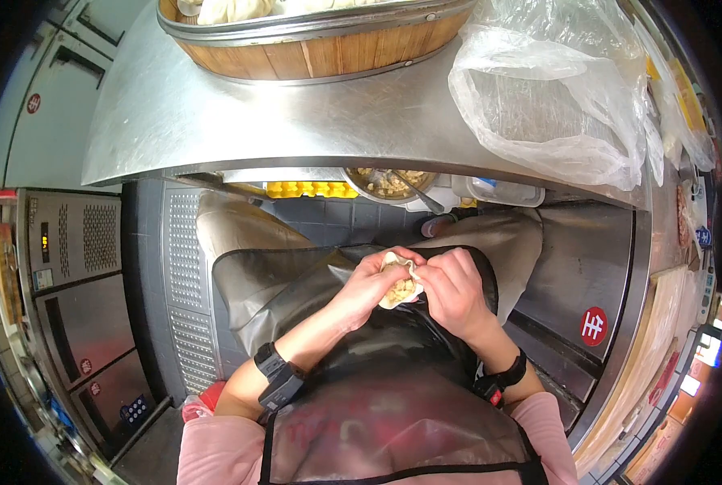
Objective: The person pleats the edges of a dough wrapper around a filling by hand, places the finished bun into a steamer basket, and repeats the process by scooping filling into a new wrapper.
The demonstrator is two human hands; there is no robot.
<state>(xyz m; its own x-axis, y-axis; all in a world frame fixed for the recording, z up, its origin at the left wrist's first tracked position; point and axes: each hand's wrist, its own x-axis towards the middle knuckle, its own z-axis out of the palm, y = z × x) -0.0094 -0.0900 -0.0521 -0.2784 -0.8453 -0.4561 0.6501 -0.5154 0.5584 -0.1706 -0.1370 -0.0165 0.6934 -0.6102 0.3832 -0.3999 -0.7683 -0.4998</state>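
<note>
Above my lap, my left hand (369, 284) cradles a small dough wrapper (395, 301) with chopped, pale yellowish filling showing in it. The wrapper's upper edge is gathered. My right hand (456, 289) pinches the wrapper's right edge, its fingers bent against the dough. Both hands touch the same wrapper. Beyond them, partly under the table edge, a metal bowl (388, 196) holds more filling, with a spoon (416, 191) resting in it.
On the steel table (272, 121) stand a wooden steamer (320, 58) with pale buns, and a clear plastic bag (539, 97) at its right. A yellow tray (311, 189) and plastic container (506, 192) flank the bowl. Steel cabinets (94, 242) stand at the left.
</note>
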